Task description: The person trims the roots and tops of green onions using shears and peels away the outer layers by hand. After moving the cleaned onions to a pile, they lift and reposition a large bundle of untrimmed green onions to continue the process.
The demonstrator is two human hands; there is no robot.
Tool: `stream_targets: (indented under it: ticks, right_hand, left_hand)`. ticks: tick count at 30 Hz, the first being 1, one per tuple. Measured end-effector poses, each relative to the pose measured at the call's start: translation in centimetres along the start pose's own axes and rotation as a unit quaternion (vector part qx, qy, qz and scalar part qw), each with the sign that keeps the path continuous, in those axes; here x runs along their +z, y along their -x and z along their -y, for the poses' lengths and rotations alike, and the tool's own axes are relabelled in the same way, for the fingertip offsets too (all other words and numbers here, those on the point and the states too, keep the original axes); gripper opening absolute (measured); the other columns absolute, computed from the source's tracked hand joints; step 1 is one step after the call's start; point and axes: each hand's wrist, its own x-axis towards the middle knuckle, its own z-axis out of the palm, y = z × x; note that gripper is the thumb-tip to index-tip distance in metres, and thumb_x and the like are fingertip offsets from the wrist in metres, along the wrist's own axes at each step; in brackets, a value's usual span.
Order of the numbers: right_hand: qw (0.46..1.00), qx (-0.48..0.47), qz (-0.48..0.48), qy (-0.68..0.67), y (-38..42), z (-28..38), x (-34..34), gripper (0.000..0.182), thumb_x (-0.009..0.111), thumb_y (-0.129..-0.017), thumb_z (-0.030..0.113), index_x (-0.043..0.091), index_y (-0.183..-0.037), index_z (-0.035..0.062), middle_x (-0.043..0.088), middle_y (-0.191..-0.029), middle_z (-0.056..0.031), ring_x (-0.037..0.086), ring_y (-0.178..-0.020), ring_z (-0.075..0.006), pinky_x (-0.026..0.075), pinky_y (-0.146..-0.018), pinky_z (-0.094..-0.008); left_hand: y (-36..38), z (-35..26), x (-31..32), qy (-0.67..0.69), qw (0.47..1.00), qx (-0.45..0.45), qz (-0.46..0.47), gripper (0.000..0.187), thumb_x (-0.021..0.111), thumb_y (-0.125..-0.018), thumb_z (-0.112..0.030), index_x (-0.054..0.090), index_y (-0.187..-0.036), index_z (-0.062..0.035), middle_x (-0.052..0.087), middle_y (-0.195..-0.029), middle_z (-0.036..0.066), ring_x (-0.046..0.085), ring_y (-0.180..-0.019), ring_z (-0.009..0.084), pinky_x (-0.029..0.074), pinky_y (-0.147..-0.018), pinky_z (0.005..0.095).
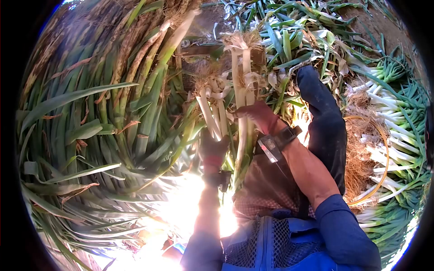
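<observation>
My left hand (213,147), in a dark glove with a reddish cuff, is closed around a few thick green onions (210,113). Their white stalks point away from me, with shaggy roots at the far end. Just to the right, my right hand (260,117), in a reddish glove, has its fingers bent across two longer green onions (244,67), whose roots are also at the far end. Some of its fingertips are hidden behind the stalks. The leafy ends run back toward my lap, partly lost in glare.
A big heap of untrimmed green onions (81,104) fills the left side. Stripped leaves (312,36) lie at the far right. Cleaner green onions (398,135) are lined up on the right, beside a yellow hoop (387,158). My bent leg (327,122) stands between.
</observation>
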Motion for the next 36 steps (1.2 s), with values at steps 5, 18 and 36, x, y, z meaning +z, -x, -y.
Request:
stream_targets:
  ticks: [5,18,36]
  right_hand:
    - [0.997,-0.049,0.009,0.063,-0.5,-3.3,-0.1,0.026,0.07,-0.088,0.009,0.077,-0.112,0.0176,0.074,-0.091,-0.0095,0.072,-0.076,-0.0224,0.056,-0.072,-0.0339]
    - [0.927,0.156,0.035,-0.339,1.8,9.6,1.5,0.031,0.078,-0.095,0.018,0.071,-0.118,-0.0003,0.076,-0.106,-0.0084,0.073,-0.093,-0.0196,0.058,-0.086,-0.0368]
    - [0.976,0.149,0.138,0.076,6.7,21.3,5.6,0.049,0.074,-0.095,0.044,0.07,-0.126,0.0062,0.075,-0.107,-0.0074,0.068,-0.098,-0.02,0.053,-0.09,-0.0365]
  left_hand:
    - [0.7,0.2,0.4,-0.037,0.998,0.04,-0.028,0.074,0.09,-0.07,-0.038,0.061,-0.129,-0.0045,0.076,-0.106,0.018,0.074,-0.091,0.0389,0.059,-0.087,0.048]
    - [-1.0,3.9,-5.6,0.352,0.935,0.024,0.021,0.03,0.081,-0.076,0.0,0.068,-0.101,0.0084,0.076,-0.084,0.015,0.075,-0.071,0.0226,0.063,-0.069,0.0356]
    - [4.7,-6.5,-17.7,0.404,0.883,0.196,0.139,0.042,0.076,-0.082,-0.01,0.069,-0.119,0.0086,0.077,-0.101,0.011,0.073,-0.089,0.0191,0.058,-0.083,0.0333]
